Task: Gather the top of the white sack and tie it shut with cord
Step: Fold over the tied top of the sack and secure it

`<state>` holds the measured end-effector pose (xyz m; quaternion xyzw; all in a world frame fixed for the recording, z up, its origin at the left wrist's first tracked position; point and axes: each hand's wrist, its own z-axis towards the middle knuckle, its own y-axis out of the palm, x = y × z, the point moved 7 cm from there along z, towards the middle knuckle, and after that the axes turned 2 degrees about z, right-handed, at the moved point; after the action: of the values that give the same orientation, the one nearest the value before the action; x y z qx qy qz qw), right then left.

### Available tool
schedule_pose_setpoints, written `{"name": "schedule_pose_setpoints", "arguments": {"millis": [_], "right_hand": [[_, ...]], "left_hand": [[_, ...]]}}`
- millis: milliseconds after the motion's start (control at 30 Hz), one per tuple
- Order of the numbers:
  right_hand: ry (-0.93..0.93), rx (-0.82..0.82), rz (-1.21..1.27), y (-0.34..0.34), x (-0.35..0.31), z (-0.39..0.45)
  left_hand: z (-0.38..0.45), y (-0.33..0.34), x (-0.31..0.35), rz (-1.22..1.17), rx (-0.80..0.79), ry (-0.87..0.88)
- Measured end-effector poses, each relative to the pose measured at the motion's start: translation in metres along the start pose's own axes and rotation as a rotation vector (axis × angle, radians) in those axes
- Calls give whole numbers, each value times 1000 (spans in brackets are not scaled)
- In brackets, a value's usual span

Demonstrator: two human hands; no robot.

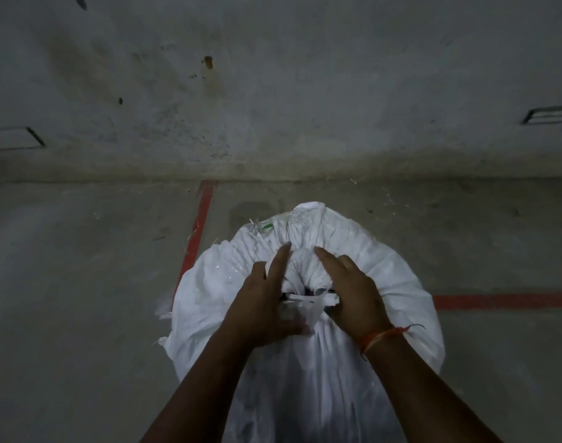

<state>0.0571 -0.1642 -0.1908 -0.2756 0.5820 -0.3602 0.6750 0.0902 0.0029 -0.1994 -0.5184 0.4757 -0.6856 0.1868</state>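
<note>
Your left hand (263, 294): index finger out, rest curled at gathered neck, seemingly pinching cord (308, 298); exact grip unclear. Your right hand (353, 289): fingers extended, pressed against neck's other side; thumb hidden, so grip can't be told. Cord: flat white strip, spans between both hands, likely slippery. Sack (385, 270): stands full on floor (81, 282) below you, top bunched. Woven cloth looks soft, slick, springy; likely heavy. Hold just under bunch, squeeze tight, cinch cord there.
</note>
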Motion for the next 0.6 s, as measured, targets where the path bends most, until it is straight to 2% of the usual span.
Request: {"name": "schedule_pose_setpoints", "arguments": {"millis": [167,333,467,600], "right_hand": [[35,-16,-7,-15,-3,20],[38,-53,-4,-71,-35,60],[19,-46,12,-145,-75,109],[-4,-16,8,-264,-146,164]], "left_hand": [[22,-7,9,11,80,-73],[53,-62,28,-60,95,-62],[93,-140,75,-95,124,0],[128,-265,154,-98,94,-15]]}}
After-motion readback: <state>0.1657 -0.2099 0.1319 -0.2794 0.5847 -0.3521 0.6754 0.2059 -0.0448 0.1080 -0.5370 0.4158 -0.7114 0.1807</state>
